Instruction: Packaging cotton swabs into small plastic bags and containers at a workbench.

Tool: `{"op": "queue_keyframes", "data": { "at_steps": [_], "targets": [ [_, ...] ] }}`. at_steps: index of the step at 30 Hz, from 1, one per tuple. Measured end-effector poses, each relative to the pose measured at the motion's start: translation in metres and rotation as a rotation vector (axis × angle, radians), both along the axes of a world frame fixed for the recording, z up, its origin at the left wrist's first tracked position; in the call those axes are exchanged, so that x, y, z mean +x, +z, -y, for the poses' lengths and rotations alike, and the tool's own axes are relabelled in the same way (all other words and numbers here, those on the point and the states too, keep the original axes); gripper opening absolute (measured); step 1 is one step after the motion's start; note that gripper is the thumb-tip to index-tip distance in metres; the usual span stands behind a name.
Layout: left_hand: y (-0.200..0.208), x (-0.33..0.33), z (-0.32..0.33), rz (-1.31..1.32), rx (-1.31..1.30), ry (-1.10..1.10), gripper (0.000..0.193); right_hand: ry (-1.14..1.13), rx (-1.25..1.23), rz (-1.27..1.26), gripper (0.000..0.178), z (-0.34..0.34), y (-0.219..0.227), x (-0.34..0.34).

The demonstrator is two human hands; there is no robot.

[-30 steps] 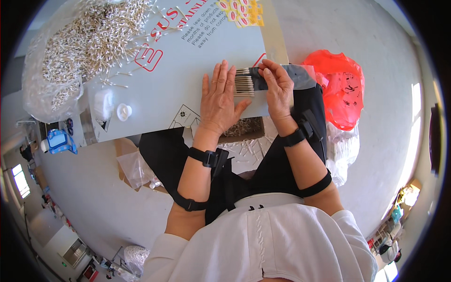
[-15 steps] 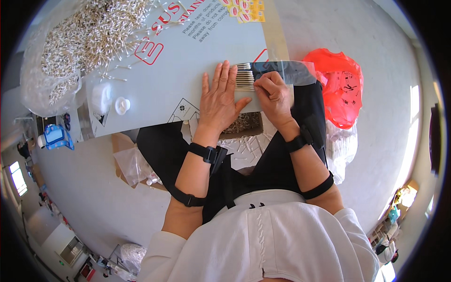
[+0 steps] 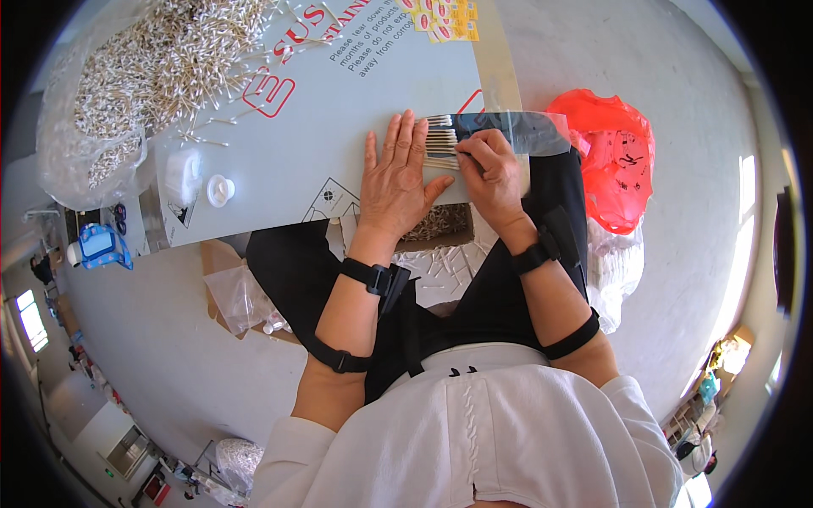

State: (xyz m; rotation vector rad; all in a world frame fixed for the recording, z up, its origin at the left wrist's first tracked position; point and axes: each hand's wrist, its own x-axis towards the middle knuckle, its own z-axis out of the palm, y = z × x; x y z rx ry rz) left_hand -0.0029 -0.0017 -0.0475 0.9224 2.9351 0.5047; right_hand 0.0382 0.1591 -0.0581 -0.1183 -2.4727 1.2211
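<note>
A row of cotton swabs [image 3: 440,140] lies side by side on the pale printed sheet that covers the table. My left hand [image 3: 395,182] rests flat beside them, fingers stretched out and pointing away from me, its fingertips at the swabs' left ends. My right hand [image 3: 494,176] is curled in a pinch at the right ends of the nearer swabs. Its fingertips close on the end of a cotton swab, though they partly hide it. A dark, see-through plastic strip [image 3: 535,132] sits under the right fingers and sticks out past the table's right edge.
At the far left a clear bag [image 3: 63,182] spills a big heap of loose cotton swabs [image 3: 161,72]. A clear plastic box [image 3: 183,176] and a round white lid [image 3: 220,190] stand nearer. Yellow stickers [image 3: 449,19] lie at the back. A red bag [image 3: 611,161] hangs right; an open carton [image 3: 445,227] sits below.
My right hand has shifted very slightly left, and the nearest swabs lie a little closer to me, spread from the others. My left hand stays in place.
</note>
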Motion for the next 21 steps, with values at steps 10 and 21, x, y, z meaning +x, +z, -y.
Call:
{"op": "queue_keyframes", "data": {
  "at_steps": [10,21],
  "targets": [
    [0.0012,0.0004,-0.0003,-0.001,0.002,0.005,0.084,-0.046,-0.033,0.049,0.012,0.0010,0.0032,-0.0050],
    [0.0018,-0.0004,-0.0005,0.004,0.004,0.009,0.084,-0.050,0.003,0.068,0.012,0.0010,0.0034,-0.0073]
  ]
}}
